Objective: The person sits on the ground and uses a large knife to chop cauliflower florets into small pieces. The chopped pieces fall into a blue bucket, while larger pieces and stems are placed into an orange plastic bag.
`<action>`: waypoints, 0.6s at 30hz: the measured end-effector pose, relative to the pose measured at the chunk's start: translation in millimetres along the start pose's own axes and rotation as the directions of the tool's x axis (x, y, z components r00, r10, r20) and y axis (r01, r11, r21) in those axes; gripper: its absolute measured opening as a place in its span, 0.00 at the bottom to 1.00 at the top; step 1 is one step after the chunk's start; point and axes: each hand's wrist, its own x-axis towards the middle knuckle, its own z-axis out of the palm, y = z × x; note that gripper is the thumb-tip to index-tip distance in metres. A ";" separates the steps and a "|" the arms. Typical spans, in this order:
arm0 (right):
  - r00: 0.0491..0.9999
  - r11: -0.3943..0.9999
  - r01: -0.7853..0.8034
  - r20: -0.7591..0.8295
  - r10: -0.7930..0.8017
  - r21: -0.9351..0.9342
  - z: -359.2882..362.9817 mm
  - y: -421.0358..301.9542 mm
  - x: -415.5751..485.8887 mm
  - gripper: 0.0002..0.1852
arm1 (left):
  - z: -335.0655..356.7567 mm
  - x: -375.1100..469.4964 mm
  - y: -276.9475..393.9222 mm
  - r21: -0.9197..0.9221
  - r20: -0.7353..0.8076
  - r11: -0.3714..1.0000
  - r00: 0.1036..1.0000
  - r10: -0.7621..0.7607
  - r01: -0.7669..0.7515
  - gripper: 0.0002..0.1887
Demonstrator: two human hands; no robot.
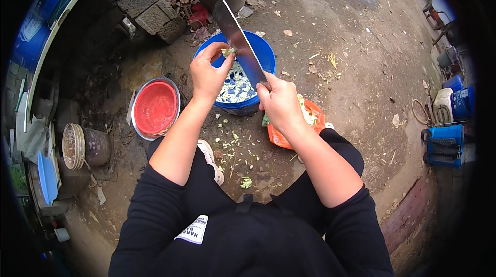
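My right hand is closed around the handle of a cleaver, its broad steel blade tilted up and away to the left over a blue bucket. Between the fingertips of my left hand is a small pale green leafy vegetable piece, right beside the blade's face. Chopped pale vegetable pieces lie inside the bucket. An orange plastic bag with more pale vegetable matter stands below my right hand, partly hidden by the forearm.
A red basin sits in a metal bowl left of the bucket. Farther left are a dirty pail and concrete blocks. Scraps and a leaf piece lie on the dirt floor between my feet. A blue crate-like container stands far right.
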 end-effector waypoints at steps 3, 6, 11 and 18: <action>1.000 0.999 -0.007 -0.010 0.006 -0.032 -0.3 -1.3 -0.3 0.17 | -3.5 3.3 11.5 0.441 -0.071 0.857 0.942 0.329 -0.266 0.09; 1.000 0.998 0.014 -0.015 -0.015 -0.069 2.1 -0.6 -0.1 0.18 | -0.4 2.4 9.9 0.050 -0.012 0.993 0.994 0.107 -0.106 0.10; 1.000 0.991 0.011 -0.008 -0.012 -0.131 4.7 0.6 -0.1 0.18 | -1.4 4.2 -5.8 -0.010 0.049 0.992 0.991 0.122 -0.122 0.09; 0.997 0.969 -0.064 0.020 0.070 -0.239 6.4 -10.2 -4.5 0.19 | -1.0 5.8 -12.9 -0.059 -0.067 0.998 0.998 0.003 -0.007 0.07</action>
